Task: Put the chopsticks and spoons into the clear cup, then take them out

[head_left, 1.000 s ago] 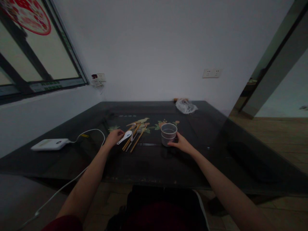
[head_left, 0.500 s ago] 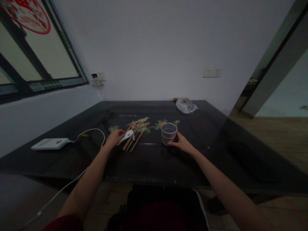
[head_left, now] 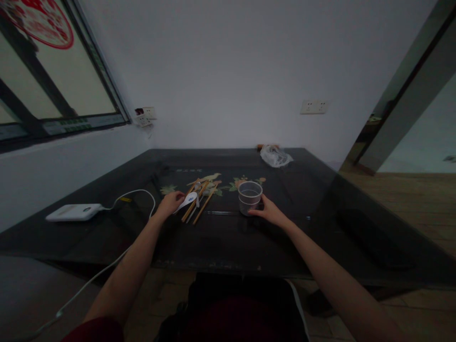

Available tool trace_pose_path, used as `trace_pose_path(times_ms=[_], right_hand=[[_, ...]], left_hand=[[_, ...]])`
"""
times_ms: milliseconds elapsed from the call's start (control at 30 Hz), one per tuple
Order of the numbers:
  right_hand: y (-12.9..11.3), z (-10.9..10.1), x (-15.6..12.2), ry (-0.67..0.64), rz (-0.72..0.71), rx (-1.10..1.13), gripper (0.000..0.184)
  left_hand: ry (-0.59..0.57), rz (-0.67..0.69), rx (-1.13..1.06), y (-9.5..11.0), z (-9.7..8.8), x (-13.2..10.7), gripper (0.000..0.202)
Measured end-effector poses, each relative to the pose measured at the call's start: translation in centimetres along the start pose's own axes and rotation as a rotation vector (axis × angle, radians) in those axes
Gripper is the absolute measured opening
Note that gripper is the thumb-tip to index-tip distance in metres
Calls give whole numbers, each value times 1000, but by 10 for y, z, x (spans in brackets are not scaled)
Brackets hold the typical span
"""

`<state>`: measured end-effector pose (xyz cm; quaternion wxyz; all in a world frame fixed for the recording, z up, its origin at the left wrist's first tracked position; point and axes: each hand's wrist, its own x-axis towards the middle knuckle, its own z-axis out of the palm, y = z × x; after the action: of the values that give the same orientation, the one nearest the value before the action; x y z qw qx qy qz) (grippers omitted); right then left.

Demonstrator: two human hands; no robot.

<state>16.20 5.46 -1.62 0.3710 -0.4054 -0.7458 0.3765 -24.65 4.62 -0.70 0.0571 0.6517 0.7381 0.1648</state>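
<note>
My left hand point(head_left: 171, 203) is closed at the edge of a white soup spoon point(head_left: 191, 198) with a blue mark, its fingertips pinching the spoon's side. The spoon lies over the left part of a loose group of wooden chopsticks point(head_left: 204, 207). Among these sticks is a metal spoon point(head_left: 198, 200), partly covered. Further right, my right hand point(head_left: 270, 210) grips a clear plastic cup point(head_left: 249, 197), thumb in front and fingers round its right side. The cup stands upright on the dark table point(head_left: 213, 247), and I see nothing inside it.
A white power bank point(head_left: 74, 212) with a white cable point(head_left: 137, 192) lies at the left. Near the wall are a crumpled clear plastic bag point(head_left: 275, 156) and a brownish object behind it. A dark flat object point(head_left: 374, 240) lies at the right.
The white spoon has tipped slightly at my left hand's fingertips. My right hand and the plastic cup stay where they were.
</note>
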Motion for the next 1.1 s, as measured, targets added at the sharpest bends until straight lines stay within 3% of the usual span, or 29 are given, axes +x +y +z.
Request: trace_pose_path(times_ms=[467,633,767,867,967,1100], right_hand=[[-2,0,-1,-6,-5,-2,74],[-1,1,0,-8,-6,7,73],[3,2,1,1,-18,11,75],[4,2,1,0,-26,17,75],[3,2,1,4,-45,19,75],[3,3,0,8,-84,29,77]], left_hand=[[26,22,-5,2,-6,-6,33],[119,50,-36,11,-15,-11,34],[240,244,-121,53,-26,-27,31],[131,444,-312,105,-24,-40,29],[-7,553,-501,156,-5,-45,38],[-106,506,-802,196,35,-40,60]])
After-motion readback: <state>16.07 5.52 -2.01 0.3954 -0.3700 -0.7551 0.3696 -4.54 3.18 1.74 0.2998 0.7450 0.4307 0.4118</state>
